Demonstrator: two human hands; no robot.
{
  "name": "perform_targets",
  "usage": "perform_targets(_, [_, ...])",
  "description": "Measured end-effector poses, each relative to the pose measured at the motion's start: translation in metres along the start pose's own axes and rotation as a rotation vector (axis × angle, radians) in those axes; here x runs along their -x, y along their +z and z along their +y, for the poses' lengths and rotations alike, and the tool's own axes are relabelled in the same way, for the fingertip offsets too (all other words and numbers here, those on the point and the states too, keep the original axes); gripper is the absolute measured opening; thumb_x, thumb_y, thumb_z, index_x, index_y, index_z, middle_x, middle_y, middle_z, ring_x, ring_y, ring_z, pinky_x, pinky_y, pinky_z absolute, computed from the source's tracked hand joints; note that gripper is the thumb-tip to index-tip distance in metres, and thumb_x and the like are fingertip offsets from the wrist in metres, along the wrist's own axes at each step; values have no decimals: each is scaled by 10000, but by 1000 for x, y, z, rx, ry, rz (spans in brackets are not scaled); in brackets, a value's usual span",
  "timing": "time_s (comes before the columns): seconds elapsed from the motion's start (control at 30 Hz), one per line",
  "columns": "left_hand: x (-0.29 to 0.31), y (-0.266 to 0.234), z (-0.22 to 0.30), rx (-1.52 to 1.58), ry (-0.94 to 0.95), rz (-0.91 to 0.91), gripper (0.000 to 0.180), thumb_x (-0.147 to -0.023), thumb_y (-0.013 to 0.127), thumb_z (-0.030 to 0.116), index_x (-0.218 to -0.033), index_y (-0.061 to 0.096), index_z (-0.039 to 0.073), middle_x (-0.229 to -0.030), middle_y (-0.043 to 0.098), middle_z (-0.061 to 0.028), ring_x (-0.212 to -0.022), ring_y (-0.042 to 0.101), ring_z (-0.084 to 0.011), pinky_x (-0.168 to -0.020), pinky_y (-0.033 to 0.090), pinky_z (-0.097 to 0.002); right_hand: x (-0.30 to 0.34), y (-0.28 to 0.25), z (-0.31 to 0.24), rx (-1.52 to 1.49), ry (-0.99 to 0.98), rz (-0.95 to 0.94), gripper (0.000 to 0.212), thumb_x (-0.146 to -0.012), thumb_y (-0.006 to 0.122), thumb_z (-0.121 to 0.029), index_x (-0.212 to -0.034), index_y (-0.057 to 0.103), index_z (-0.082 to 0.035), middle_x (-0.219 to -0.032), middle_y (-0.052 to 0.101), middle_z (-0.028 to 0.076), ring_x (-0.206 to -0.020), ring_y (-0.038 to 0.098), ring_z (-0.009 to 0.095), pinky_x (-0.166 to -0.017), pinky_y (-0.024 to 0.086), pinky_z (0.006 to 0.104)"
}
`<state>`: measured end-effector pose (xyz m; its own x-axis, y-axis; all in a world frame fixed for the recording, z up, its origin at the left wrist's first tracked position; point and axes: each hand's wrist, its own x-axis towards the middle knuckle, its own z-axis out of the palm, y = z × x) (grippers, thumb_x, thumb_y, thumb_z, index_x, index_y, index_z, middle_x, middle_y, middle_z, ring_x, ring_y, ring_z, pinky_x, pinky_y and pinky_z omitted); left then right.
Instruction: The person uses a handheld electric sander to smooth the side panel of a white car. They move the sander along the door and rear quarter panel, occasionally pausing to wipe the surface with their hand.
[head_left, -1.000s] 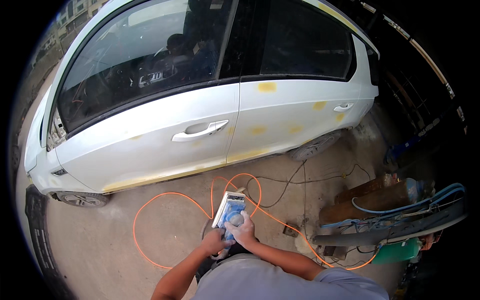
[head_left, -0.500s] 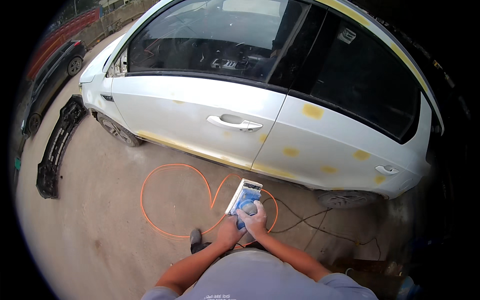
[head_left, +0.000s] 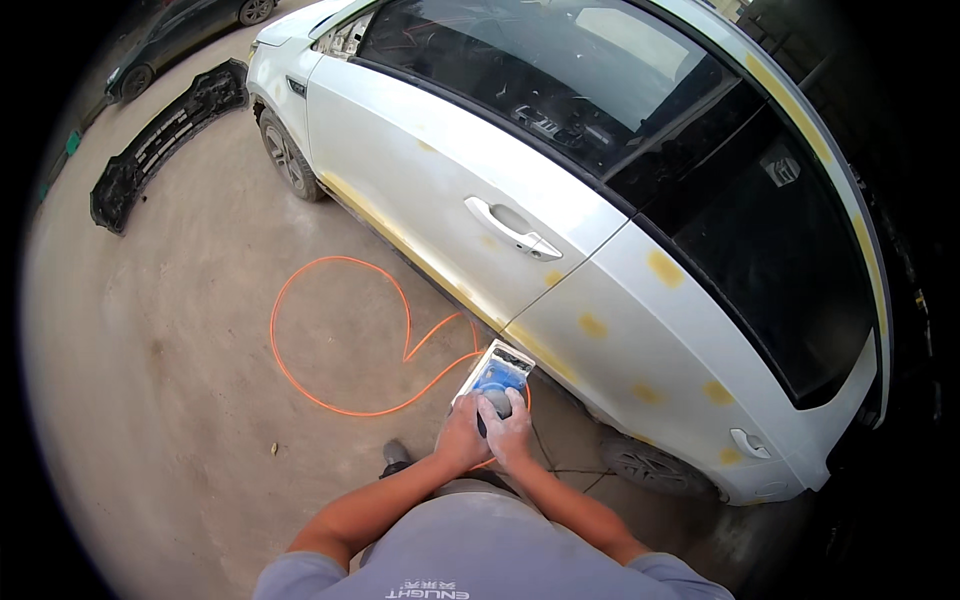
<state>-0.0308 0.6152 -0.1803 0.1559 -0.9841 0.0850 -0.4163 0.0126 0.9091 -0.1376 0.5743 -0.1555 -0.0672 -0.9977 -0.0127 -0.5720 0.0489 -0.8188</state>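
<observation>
In front of my body I hold a blue sander (head_left: pixel 497 378) with a flat white rectangular pad, tilted away from me. My left hand (head_left: pixel 464 434) is closed around its near left side. My right hand (head_left: pixel 509 430) grips the rounded grey top from the right, thumb and fingers wrapped over it. Both hands look dusty. Beyond the sander stands a white car (head_left: pixel 420 190) with yellow filler patches on its doors and along the sill. The sander's far end overlaps the sill's lower edge in view; whether it touches cannot be told.
An orange hose (head_left: pixel 283 372) loops over the ground on the left and runs to the sander. A black bumper (head_left: pixel 165 140) lies at the far left, with a dark car (head_left: pixel 185 42) behind it. Dark cables lie near the rear wheel (head_left: pixel 660 465).
My view has turned, so the white car now slants more steeply. The sander appears closer to the sill between the doors. Both hands keep their hold.
</observation>
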Motion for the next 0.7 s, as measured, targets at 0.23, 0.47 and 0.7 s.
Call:
perform_targets(0.23, [-10,-3,-4,-27,-52,154,673,-809,829,248,-1394,542,80,-1276,620,-220,-1141,653,-440,-932,559,-503,-15,-17,4,102,-229,-378,703,-973,773,-381,-1397,540,129,-1228,699,318,-1099,731,379,-939,575,429])
perform_targets(0.47, [-35,21,-18,-60,-240,328,715,-767,882,328,-1346,538,87,-1315,634,-217,-1154,662,-449,-943,547,-496,-102,-32,-22,176,-283,-980,702,-958,789,-393,-1386,558,114,-1099,735,247,-1026,739,260,-891,581,381])
perform_targets(0.7, [-62,111,-8,304,-374,758,623,-800,874,281,-1276,560,33,-1145,670,-207,-1046,685,-347,-920,544,-451,-339,-49,-64,536,-965,-606,625,-931,781,-351,-1355,634,84,-1345,660,320,-1251,642,445,-1092,502,468])
